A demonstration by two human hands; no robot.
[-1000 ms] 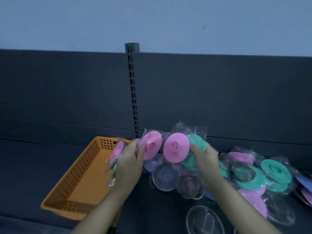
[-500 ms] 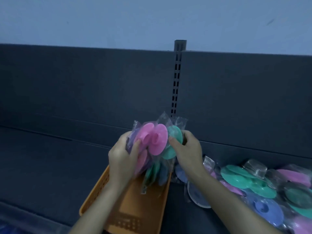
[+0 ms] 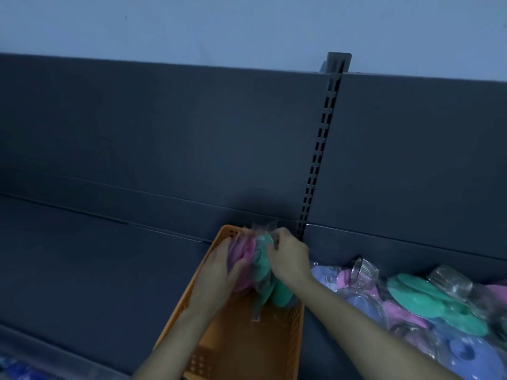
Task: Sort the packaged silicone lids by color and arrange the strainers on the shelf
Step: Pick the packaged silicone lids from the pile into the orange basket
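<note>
Packaged lids (image 3: 260, 266) now lowered from mid-air into far end of orange basket (image 3: 238, 341). L hand (image 3: 216, 274) grips pink side, R hand (image 3: 288, 260) pinches green side. Loose lid pile (image 3: 417, 294) on shelf (image 3: 109, 270) at right.

Shop, slotted shelf upright (image 3: 318, 160), dark shelving (image 3: 109, 270), packaged lids (image 3: 411, 297)

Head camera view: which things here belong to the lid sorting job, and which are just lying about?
In the job: pink lids held by the left hand; green lids pinched by the right hand; orange basket under them; unsorted lid pile on the right.
Lying about: slotted post; blurred blue objects, bottom left.
</note>
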